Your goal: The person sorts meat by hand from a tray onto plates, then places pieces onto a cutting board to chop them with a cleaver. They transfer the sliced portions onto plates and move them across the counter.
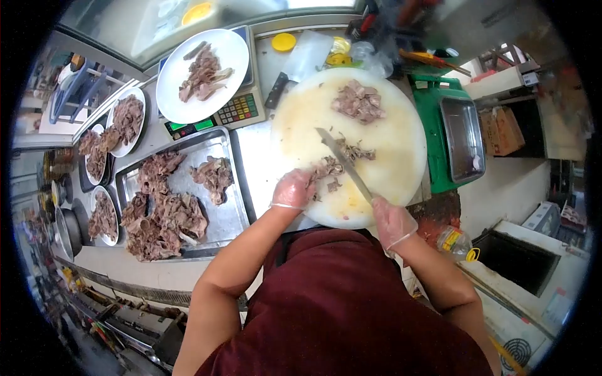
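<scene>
My right hand [392, 222], in a clear plastic glove, grips the handle of a long knife [346, 164]. The blade slants up and left across a round white cutting board [295, 119]. My left hand [293, 190], gloved too, rests at the board's left edge with its fingers curled against cooked meat [327, 168]. Whether the fingers pinch a piece is hard to make out. Small scraps lie by the blade, and a pile of sliced meat [357, 102] sits at the far side of the board.
Left of the board, a metal tray [235, 219] holds large meat chunks. Behind it, a white plate [235, 50] of meat stands on a digital scale [241, 109]. Several plates of meat line the far left. A green bin [433, 125] is at the right.
</scene>
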### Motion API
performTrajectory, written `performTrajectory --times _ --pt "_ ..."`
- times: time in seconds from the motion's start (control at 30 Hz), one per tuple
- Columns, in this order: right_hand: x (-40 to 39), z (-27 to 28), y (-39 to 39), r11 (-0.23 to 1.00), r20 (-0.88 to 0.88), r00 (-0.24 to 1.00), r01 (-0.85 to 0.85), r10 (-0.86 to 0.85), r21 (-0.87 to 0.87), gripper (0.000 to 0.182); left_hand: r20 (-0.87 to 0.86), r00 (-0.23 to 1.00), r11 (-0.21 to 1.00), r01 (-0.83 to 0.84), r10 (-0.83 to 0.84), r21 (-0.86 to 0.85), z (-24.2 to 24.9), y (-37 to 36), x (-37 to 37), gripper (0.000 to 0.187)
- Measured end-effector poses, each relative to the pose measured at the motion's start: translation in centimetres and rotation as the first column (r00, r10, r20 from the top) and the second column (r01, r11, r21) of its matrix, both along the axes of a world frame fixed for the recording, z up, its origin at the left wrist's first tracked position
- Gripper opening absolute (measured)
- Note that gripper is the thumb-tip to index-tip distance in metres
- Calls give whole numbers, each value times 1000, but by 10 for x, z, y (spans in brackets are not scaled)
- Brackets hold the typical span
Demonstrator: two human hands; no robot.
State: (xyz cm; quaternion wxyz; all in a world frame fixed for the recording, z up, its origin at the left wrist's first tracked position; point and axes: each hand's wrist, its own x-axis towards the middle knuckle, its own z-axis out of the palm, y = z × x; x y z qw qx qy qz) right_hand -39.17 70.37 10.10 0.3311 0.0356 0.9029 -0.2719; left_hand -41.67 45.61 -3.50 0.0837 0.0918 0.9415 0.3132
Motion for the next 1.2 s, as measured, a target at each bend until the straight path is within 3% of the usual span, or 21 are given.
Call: performTrajectory --times 0.1,0.2,0.3,0.37,0.47,0.5,0.53,0.57,0.63,0.7,0.77,0.8,0.87,0.9,0.97,1.03,1.07,1.13,1.2 --pt "7 -26 -2 989 -98 986 -137 132 -47 57 39 999 1000 12 -12 5 2 2 2 24" --pt "-4 -42 4 985 39 985 -170 169 33 55 43 999 1000 -24 24 -1 2 1 0 26" --pt "-1 -29 9 991 37 994 -108 105 83 54 84 991 994 -106 107 -15 13 1 8 31" --pt "7 -20 9 998 -60 996 -65 66 16 55 119 976 983 -183 182 -4 17 0 18 34" --pt "19 -5 4 982 -98 980 -178 172 -56 55 -37 975 975 -220 220 17 20 -5 32 39" --pt "16 -3 -2 982 -98 980 -178 172 -56 55 75 969 971 -234 237 -49 26 -6 34 39" --pt "11 -3 -10 976 35 976 -218 217 18 51 186 948 964 -239 257 -115 29 -6 36 40" --pt "9 -2 -15 960 171 953 -266 249 86 48 188 948 964 -239 258 -114 28 -7 36 40" --pt "14 -18 -9 959 151 953 -275 262 73 49 305 933 975 -145 191 -168 24 -8 34 39" --pt "14 -25 0 953 128 949 -296 287 59 49 299 933 972 -152 200 -177 23 -5 30 36" --pt "19 -25 7 983 53 985 -160 165 -88 58 299 934 972 -142 194 -187 21 -2 30 34" --pt "19 -17 10 983 49 985 -160 165 -86 58 284 941 977 -142 182 -157 19 1 27 32" --pt "22 4 16 998 112 993 42 -37 -46 60 276 946 982 -139 170 -128 10 7 26 30" --pt "23 -2 25 998 115 993 47 -41 -46 60 193 962 981 -190 193 -33 4 13 25 29" --pt "24 -24 54 969 39 983 168 -177 180 63 106 971 973 -221 213 68 1 21 18 27" --pt "16 -32 77 952 -21 973 228 -228 203 64 -23 979 944 -190 203 271 0 27 9 38" --pt "11 -37 87 934 -77 960 281 -270 222 66 -23 980 945 -185 199 269 -4 32 3 38" --pt "5 -53 104 947 -73 964 265 -256 184 67 -373 911 968 -94 177 232 -15 46 -16 55" --pt "-3 -71 109 958 -66 968 248 -241 146 69 -352 931 971 -11 97 240 -14 59 -44 65"
